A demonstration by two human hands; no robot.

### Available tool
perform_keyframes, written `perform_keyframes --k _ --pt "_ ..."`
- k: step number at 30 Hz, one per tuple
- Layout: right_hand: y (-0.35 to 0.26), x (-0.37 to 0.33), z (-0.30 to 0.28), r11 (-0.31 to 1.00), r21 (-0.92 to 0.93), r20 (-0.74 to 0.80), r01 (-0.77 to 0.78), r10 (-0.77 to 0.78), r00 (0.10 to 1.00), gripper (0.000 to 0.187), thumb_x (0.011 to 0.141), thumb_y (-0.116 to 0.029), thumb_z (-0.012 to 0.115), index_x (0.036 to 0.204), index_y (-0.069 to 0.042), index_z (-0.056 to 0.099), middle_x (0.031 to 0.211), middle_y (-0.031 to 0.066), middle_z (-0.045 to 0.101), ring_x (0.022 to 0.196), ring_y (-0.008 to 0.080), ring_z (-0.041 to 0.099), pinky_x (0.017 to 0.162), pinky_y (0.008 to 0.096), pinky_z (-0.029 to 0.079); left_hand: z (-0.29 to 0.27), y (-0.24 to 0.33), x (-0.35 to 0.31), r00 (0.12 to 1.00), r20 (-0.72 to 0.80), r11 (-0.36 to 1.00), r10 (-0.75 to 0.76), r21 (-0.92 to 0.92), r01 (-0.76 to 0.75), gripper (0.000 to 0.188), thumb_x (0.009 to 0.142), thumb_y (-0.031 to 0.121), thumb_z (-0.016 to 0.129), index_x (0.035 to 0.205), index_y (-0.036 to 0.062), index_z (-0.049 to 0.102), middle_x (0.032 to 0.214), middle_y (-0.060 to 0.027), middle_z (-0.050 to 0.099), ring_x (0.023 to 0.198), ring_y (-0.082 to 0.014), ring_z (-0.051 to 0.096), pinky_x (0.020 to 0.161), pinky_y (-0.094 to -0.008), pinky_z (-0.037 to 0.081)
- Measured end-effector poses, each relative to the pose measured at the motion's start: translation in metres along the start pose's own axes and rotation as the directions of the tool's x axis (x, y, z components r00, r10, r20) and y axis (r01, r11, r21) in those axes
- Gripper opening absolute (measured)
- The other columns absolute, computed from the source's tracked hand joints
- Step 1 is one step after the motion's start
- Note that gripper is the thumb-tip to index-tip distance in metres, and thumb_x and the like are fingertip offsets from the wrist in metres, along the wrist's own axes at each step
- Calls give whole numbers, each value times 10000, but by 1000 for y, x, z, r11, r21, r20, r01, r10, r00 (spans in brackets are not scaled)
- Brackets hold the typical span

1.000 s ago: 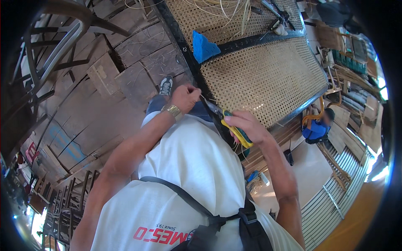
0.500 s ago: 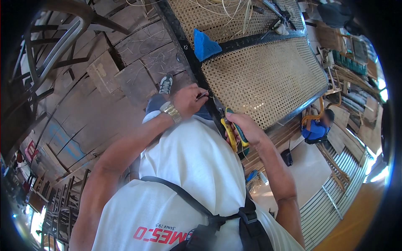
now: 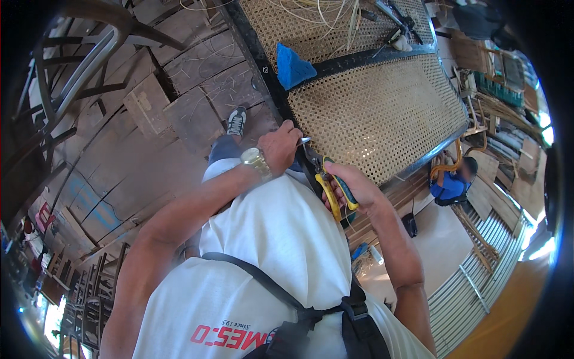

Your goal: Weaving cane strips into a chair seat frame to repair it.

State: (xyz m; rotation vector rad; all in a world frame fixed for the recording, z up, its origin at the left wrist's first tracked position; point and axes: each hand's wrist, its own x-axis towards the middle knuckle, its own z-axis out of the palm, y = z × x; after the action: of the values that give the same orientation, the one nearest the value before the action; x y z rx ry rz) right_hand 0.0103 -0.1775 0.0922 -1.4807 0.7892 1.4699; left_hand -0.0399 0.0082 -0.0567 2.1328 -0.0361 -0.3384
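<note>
My left hand (image 3: 281, 147) is closed at the near edge of a cane-webbed panel (image 3: 371, 119) in a dark frame. A small shiny metal tip (image 3: 305, 140) sticks out from its fingers; the rest of that tool is hidden. In my right hand (image 3: 354, 184) is a pair of pliers (image 3: 330, 194) with yellow and green handles. Their dark jaws point toward the frame's edge, close to the metal tip. A wristwatch (image 3: 253, 158) sits on my left wrist.
A blue wedge-shaped piece (image 3: 293, 66) rests on the frame. Loose cane strands (image 3: 335, 13) and a dark tool (image 3: 403, 25) lie farther up the panel. Dark wooden chair frames (image 3: 89, 66) stand at left. Another person in blue (image 3: 449, 184) sits at right.
My left hand has shifted slightly right and turned, and a shiny metal tip now shows beyond its fingers. The pliers in my right hand stay nearly in place, with their handles slightly shifted.
</note>
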Motion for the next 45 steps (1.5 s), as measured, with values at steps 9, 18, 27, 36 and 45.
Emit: perform_keyframes --k 9,18,27,36,45 --pt "3 -5 -12 988 92 65 -121 115 991 468 966 -523 556 1010 -58 571 763 119 664 582 213 677 478 278 508 0 -4 -3 996 -62 997 68 -16 -69 144 907 152 661 1026 78 629 999 -119 565 834 -343 648 681 -445 546" --pt "5 -4 -13 997 26 61 -70 68 996 488 957 -536 572 1003 -51 580 750 101 651 581 203 673 472 287 505 -6 14 13 973 164 954 161 227 -196 158 933 168 604 1019 36 585 999 -166 563 798 -338 673 653 -462 557" --pt "9 1 -11 999 37 41 -30 28 999 496 947 -539 585 972 -44 597 742 93 654 576 192 670 469 296 508 -11 8 39 968 240 981 -68 -160 108 145 898 110 620 1003 20 574 950 -183 659 876 -380 674 740 -474 525" --pt "1 12 3 996 10 -1 83 -83 997 476 943 -494 612 1002 -22 598 751 83 628 563 176 628 530 295 516 -21 -8 26 964 145 915 -225 -308 260 222 859 162 681 989 16 576 874 -136 673 816 -256 670 750 -373 531" --pt "0 13 6 985 -121 -66 125 -134 989 468 923 -474 636 1013 -15 604 755 65 601 543 153 588 503 281 471 -43 -33 7 943 129 875 -307 -353 333 230 886 199 682 971 1 602 863 -101 672 777 -198 641 730 -347 520"
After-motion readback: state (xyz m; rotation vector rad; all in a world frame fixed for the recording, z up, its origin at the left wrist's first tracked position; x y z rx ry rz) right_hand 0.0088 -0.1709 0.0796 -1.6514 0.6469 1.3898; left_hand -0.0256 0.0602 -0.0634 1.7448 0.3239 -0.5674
